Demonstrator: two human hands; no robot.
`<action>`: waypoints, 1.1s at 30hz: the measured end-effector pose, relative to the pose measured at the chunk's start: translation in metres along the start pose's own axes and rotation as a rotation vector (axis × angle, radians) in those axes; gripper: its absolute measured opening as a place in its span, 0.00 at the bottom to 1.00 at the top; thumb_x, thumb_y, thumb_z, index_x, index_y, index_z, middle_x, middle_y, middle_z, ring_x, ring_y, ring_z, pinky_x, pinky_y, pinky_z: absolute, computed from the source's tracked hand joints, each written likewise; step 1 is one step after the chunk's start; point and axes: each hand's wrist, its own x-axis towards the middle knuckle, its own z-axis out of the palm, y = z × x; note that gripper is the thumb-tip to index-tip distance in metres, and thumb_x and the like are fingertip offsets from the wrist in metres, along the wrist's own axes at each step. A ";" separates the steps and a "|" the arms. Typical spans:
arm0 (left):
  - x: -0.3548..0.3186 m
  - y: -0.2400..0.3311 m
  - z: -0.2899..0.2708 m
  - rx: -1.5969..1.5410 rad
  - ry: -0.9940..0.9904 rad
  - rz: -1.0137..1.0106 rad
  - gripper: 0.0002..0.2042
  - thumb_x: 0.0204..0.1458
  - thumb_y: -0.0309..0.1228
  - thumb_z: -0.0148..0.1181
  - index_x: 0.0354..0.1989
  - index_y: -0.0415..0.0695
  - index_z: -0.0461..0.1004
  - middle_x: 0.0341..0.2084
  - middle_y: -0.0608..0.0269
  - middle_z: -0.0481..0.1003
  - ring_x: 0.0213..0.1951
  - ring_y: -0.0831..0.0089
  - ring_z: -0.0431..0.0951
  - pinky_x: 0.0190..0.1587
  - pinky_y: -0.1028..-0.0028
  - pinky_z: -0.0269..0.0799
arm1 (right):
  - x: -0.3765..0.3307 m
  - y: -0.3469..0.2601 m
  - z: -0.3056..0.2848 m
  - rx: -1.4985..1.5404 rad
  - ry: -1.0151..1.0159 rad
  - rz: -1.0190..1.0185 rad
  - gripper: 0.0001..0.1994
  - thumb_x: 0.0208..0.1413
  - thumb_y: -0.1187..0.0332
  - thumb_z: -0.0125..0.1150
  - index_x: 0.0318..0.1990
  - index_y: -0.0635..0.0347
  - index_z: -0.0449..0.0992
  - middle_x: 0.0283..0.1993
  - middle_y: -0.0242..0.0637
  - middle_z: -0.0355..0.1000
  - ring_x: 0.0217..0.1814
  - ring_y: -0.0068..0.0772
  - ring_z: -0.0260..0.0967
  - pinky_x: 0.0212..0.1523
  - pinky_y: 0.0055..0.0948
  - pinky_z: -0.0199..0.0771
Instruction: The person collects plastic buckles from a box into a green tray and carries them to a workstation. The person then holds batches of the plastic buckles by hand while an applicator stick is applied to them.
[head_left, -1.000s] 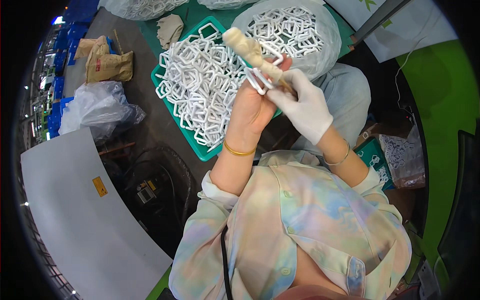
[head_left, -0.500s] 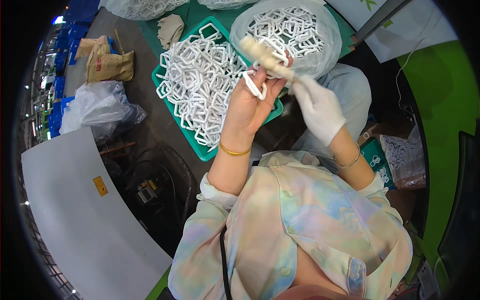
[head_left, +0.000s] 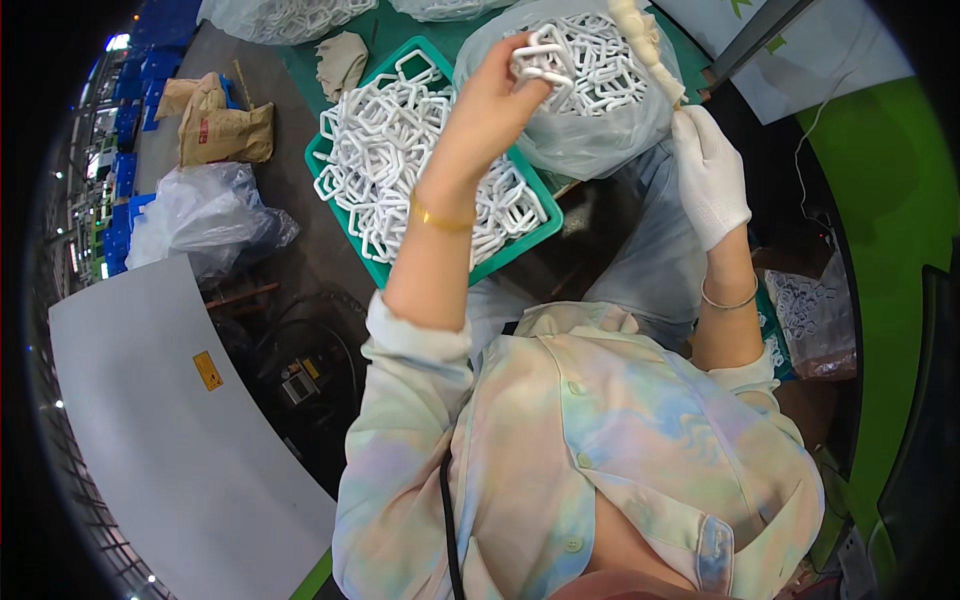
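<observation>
Seen from above, past the wearer's pastel shirt (head_left: 640, 400), two hands work among heaps of white, angular rings.

The bare left hand (head_left: 490, 110) reaches forward over a clear plastic bag (head_left: 590, 150), its thumb and fingers pinching a small cluster of rings (head_left: 545, 55). Many loose rings (head_left: 612, 85) fill the bag beneath; they look alike and overlap, so I cannot tell whether the cluster touches them. The right hand (head_left: 712, 175), in a white knitted glove, is just to the right of the bag, fingers closed on the thin end of a lumpy cream stick (head_left: 640, 45). The stick points away from the wearer, and its far end runs out of view at the top.

To the left of the bag, partly behind the left forearm, a green tray (head_left: 545, 230) is piled with more rings.

The work looks well under way but far from over: the bag already carries a good load, while the tray is heaped high, leaving plenty to handle. The cluster in the left hand is not yet let go. Farther off, at the top, another filled bag (head_left: 285, 20) lies near a crumpled beige cloth (head_left: 341, 62).
</observation>
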 end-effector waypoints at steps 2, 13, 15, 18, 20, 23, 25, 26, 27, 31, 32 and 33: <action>0.017 -0.017 -0.012 1.043 0.138 0.434 0.20 0.54 0.27 0.57 0.55 0.33 0.66 0.50 0.44 0.73 0.52 0.54 0.74 0.54 0.63 0.69 | -0.003 0.008 -0.002 -0.019 -0.005 0.007 0.14 0.66 0.62 0.49 0.41 0.65 0.73 0.30 0.37 0.71 0.31 0.22 0.64 0.36 0.25 0.66; -0.074 -0.002 -0.053 1.114 -0.238 0.040 0.14 0.43 0.33 0.68 0.39 0.45 0.78 0.39 0.60 0.76 0.47 0.57 0.74 0.49 0.63 0.68 | -0.012 0.053 -0.014 -0.009 -0.019 0.047 0.13 0.66 0.63 0.47 0.41 0.65 0.73 0.30 0.31 0.67 0.31 0.20 0.60 0.38 0.22 0.64; -0.088 -0.020 -0.047 1.164 -0.231 0.071 0.14 0.42 0.33 0.68 0.39 0.46 0.78 0.38 0.61 0.76 0.46 0.58 0.74 0.49 0.62 0.66 | -0.010 0.051 -0.011 -0.026 -0.032 -0.030 0.13 0.66 0.64 0.47 0.40 0.65 0.73 0.31 0.33 0.68 0.31 0.22 0.61 0.38 0.23 0.64; -0.101 -0.041 -0.028 1.245 -0.111 0.112 0.14 0.41 0.32 0.69 0.38 0.47 0.77 0.35 0.62 0.75 0.46 0.61 0.72 0.49 0.62 0.62 | -0.009 0.040 -0.003 -0.015 -0.080 -0.017 0.13 0.66 0.64 0.47 0.40 0.65 0.74 0.31 0.34 0.68 0.32 0.23 0.62 0.39 0.23 0.65; -0.097 -0.044 -0.030 1.237 -0.044 0.065 0.13 0.42 0.32 0.68 0.38 0.47 0.77 0.35 0.62 0.75 0.46 0.62 0.72 0.50 0.62 0.61 | -0.010 0.025 -0.001 -0.023 -0.111 0.031 0.13 0.66 0.64 0.47 0.39 0.65 0.74 0.31 0.33 0.68 0.32 0.23 0.62 0.38 0.23 0.64; -0.088 -0.042 -0.052 1.100 0.125 0.057 0.11 0.48 0.30 0.64 0.39 0.43 0.75 0.35 0.58 0.75 0.40 0.58 0.74 0.44 0.63 0.67 | -0.013 0.022 0.002 -0.014 -0.127 0.057 0.13 0.66 0.64 0.47 0.39 0.65 0.74 0.30 0.33 0.67 0.32 0.22 0.62 0.38 0.23 0.64; -0.087 -0.031 -0.066 0.797 0.325 -0.060 0.10 0.52 0.28 0.60 0.42 0.39 0.74 0.35 0.55 0.76 0.33 0.59 0.76 0.37 0.67 0.71 | -0.014 0.022 0.002 0.000 -0.110 0.037 0.14 0.66 0.63 0.47 0.38 0.65 0.74 0.29 0.33 0.67 0.31 0.22 0.61 0.37 0.23 0.64; -0.090 -0.023 -0.074 0.797 0.329 -0.062 0.10 0.52 0.28 0.60 0.42 0.39 0.74 0.35 0.55 0.76 0.33 0.59 0.76 0.37 0.67 0.71 | -0.015 0.022 0.002 0.004 -0.117 0.048 0.14 0.66 0.63 0.47 0.38 0.65 0.74 0.29 0.32 0.67 0.31 0.21 0.61 0.37 0.23 0.63; -0.093 -0.015 -0.083 0.846 0.234 -0.076 0.11 0.52 0.27 0.60 0.43 0.39 0.75 0.36 0.54 0.75 0.35 0.61 0.77 0.38 0.68 0.71 | -0.014 0.022 0.001 0.007 -0.121 0.058 0.14 0.66 0.63 0.47 0.38 0.64 0.74 0.29 0.31 0.67 0.31 0.21 0.61 0.37 0.22 0.63; -0.105 -0.011 -0.088 1.007 -0.109 0.032 0.13 0.49 0.24 0.60 0.45 0.41 0.75 0.41 0.54 0.74 0.42 0.60 0.76 0.43 0.67 0.72 | -0.014 0.024 0.004 -0.012 -0.144 0.069 0.14 0.66 0.63 0.47 0.38 0.64 0.74 0.31 0.30 0.68 0.32 0.21 0.61 0.37 0.22 0.64; -0.109 -0.015 -0.084 1.107 -0.177 0.108 0.14 0.48 0.23 0.60 0.46 0.41 0.75 0.42 0.55 0.74 0.44 0.59 0.75 0.45 0.66 0.72 | -0.014 0.022 0.006 -0.012 -0.145 0.066 0.14 0.66 0.63 0.47 0.39 0.64 0.74 0.31 0.30 0.68 0.32 0.20 0.61 0.37 0.22 0.64; -0.111 -0.020 -0.076 1.133 -0.104 0.170 0.15 0.43 0.22 0.60 0.43 0.41 0.76 0.39 0.56 0.74 0.44 0.57 0.73 0.46 0.64 0.71 | -0.015 0.021 0.008 -0.011 -0.146 0.063 0.14 0.67 0.63 0.47 0.39 0.64 0.74 0.31 0.29 0.67 0.32 0.19 0.60 0.37 0.21 0.63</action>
